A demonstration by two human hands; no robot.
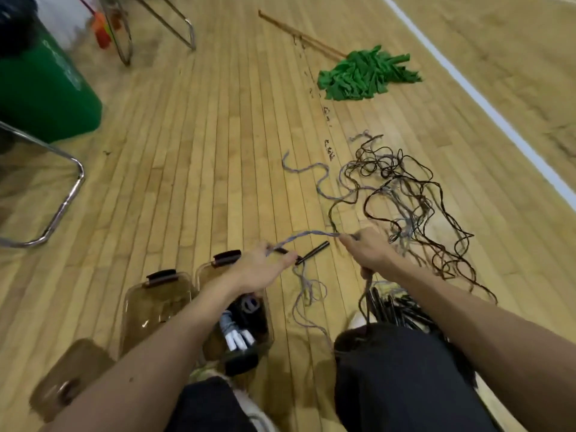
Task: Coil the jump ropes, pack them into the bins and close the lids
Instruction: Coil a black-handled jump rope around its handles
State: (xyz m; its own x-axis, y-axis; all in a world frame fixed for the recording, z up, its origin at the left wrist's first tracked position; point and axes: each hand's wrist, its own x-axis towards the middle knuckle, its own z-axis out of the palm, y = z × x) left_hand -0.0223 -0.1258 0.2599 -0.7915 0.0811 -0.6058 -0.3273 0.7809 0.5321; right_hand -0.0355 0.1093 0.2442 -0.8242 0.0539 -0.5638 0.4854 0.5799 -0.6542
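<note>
Dark-trousered knees (402, 369) fill the lower edge. Just ahead of them two translucent brown plastic bins stand side by side on the wooden gym floor (193, 145). The right-hand bin (203, 275) already holds a few wound ropes with white handles (238, 339). The left-hand bin (149, 307) looks empty, though blur makes that uncertain. Both are open, and a loose brown lid (71, 369) lies beside them, so no closing is done. A big tangle of dark and grey jump ropes (402, 188) sprawls ahead on the right, and a bundle of black handles (396, 307) lies by the right knee. My judgement is that most of the coiling and packing is still left.

A grey-blue braided jump rope (307, 234) is stretched between the hands. The left hand (260, 269) has its fingers curled round the rope's end, next to the black handle (313, 252). The right hand (367, 254) is fisted on the rope further along. Slack runs out of it to the tangle, and a strand hangs below the fist.
</note>
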